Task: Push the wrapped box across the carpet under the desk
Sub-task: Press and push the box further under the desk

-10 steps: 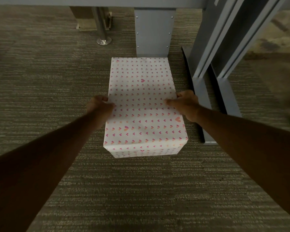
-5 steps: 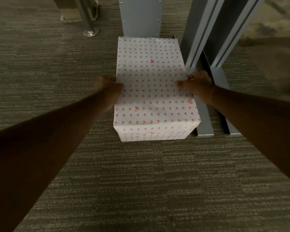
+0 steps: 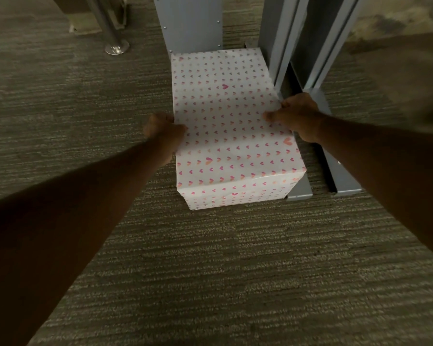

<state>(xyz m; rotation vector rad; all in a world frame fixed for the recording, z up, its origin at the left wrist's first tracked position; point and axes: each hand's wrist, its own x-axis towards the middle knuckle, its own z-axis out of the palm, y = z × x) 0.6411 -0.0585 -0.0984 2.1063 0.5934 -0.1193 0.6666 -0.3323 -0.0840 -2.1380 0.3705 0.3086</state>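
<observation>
Where box (image 3: 225,126) meets desk leg (image 3: 193,23) (touching), chrome post (image 3: 110,33) nr.

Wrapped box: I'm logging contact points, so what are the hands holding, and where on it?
Both hands grip the wrapped box at mid-length: left hand on its left edge, right hand on its right edge.

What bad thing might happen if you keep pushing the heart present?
The wrapped box looks to be right up against the grey desk leg, so more pushing may dent it. The right hand is squeezed beside the metal foot rail and might scrape. The paper could crinkle.
</observation>
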